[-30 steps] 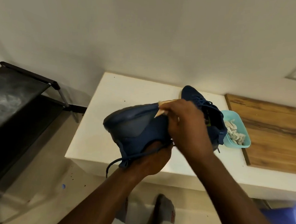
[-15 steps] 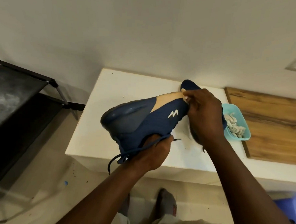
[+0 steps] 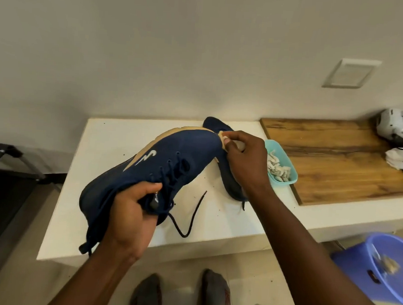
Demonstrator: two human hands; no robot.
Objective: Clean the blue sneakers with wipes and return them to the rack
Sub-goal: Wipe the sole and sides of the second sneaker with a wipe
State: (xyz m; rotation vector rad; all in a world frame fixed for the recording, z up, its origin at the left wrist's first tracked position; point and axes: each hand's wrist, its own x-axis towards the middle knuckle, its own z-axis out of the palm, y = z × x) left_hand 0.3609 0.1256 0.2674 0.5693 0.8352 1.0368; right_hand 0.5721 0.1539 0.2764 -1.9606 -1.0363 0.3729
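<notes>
Navy mesh of one sneaker [image 3: 172, 155] gripped at the collar by the left hand [image 3: 130, 218], lower centre, curled round tongue and laces, tilted above the desk [image 3: 116, 135]. At centre, right hand [image 3: 245, 159] pinching a wipe [image 3: 222, 138] against the toe end, wipe mostly covered by that hand. Mid-clean, seemingly; neither shoe back on the rack [image 3: 7, 154], cut off at the left edge. Farther back, second sneaker [image 3: 231, 187] lying on the desk, largely hidden behind the right hand; cleaned or not, impossible to tell.
</notes>
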